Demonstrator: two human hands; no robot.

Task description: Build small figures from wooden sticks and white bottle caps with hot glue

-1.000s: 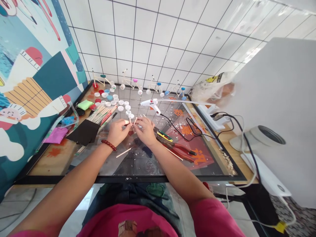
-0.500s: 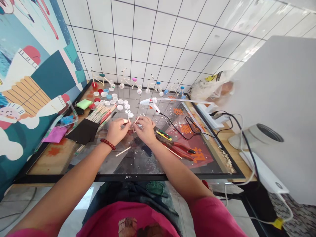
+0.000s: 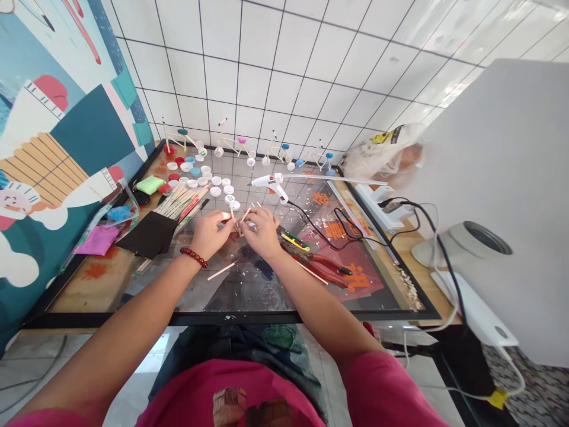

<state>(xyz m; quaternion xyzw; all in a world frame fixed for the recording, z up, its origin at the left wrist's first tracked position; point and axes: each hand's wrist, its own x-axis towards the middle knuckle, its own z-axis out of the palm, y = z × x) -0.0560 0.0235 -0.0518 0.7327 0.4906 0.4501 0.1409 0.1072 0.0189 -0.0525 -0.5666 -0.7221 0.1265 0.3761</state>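
Two slim sticks in tight pinches, with a glue gun close ahead

On the near side of the white hot-glue gun point(image 3: 271, 184), the left hand point(image 3: 212, 232) has thumb and fingertips closed on a short wooden stick point(image 3: 232, 213), while the right hand point(image 3: 262, 231) pinches a second wooden stick point(image 3: 247, 212). Fingers hide the lower ends, so whether the sticks touch cannot be told.

Uneven pressure could twist either stick askew or snap it, since both look thin. A white bottle cap point(image 3: 235, 205) lies nearer than the glue gun and to its left, just beyond the left fingertips; a forward nudge could send it sliding. Reaching across the gun could burn a finger if the nozzle is hot, which does not show. Its black cord point(image 3: 313, 232) trails off to the gun's right, and a snag there could drag it. Red-handled pliers point(image 3: 326, 265) lie nearer than the gun and to its right, where a sweeping forearm might knock them
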